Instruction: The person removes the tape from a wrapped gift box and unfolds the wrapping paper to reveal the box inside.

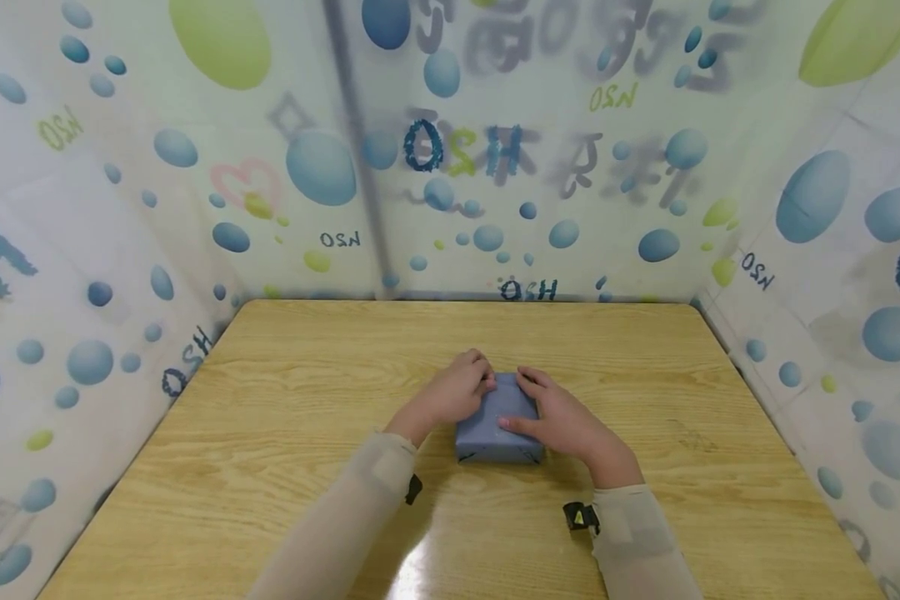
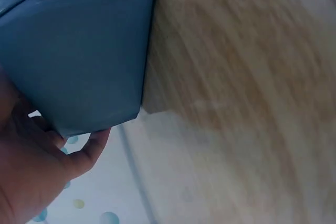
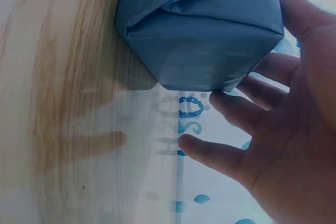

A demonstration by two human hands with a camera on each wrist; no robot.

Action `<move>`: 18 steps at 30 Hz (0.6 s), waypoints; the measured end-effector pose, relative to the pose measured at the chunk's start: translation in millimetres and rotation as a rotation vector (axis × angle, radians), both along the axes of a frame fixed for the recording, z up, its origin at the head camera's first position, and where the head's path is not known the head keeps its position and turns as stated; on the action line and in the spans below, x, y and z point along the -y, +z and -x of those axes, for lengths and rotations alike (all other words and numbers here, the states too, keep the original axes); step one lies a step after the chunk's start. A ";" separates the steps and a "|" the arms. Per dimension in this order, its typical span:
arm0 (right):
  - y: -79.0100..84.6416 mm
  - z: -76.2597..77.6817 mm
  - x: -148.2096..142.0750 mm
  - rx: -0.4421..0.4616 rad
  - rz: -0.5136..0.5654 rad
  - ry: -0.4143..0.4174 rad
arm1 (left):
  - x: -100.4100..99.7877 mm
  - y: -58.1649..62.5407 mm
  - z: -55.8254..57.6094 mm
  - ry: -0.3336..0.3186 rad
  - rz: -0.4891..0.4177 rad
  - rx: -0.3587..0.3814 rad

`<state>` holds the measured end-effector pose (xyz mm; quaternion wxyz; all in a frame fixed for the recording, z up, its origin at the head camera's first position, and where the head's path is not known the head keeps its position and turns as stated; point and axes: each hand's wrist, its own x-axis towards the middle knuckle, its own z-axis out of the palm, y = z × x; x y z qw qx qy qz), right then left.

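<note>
A small box wrapped in blue-grey paper (image 1: 498, 429) lies on the wooden table, its folded end facing the near side. My left hand (image 1: 457, 390) is at its far left edge with fingers bent against the paper; in the left wrist view the left hand (image 2: 37, 166) touches the box's side. What its fingertips pinch is hidden. My right hand (image 1: 566, 421) holds the right side, thumb on top and fingers round the far right part. Seen from the right wrist, creased folds mark the wrapped box (image 3: 205, 56), and the right hand (image 3: 283, 124) has spread fingers, the lowest one off the box.
The wood-grained table (image 1: 285, 383) extends around the box on every side. Printed curtains (image 1: 480, 225) with blue and green dots enclose its back and sides. Dark wrist straps, one with a small black device (image 1: 581, 517), sit at the sleeve cuffs.
</note>
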<state>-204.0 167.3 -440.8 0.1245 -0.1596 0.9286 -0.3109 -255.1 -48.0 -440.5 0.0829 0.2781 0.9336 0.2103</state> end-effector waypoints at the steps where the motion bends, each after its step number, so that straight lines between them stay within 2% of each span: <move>1: -0.1 0.1 -0.1 0.001 0.003 0.001 | -0.6 -1.6 -0.2 0.020 -0.031 0.009; 6: -0.1 0.4 -0.6 -0.001 0.004 0.003 | -2.5 -7.2 0.2 0.119 -0.174 0.050; 10: -0.2 0.5 -0.4 -0.006 0.002 0.002 | -4.6 -9.5 3.2 0.161 -0.250 0.082; 18: 0.7 0.0 1.1 -0.003 -0.015 -0.004 | -9.0 -14.1 9.6 0.304 -0.404 0.240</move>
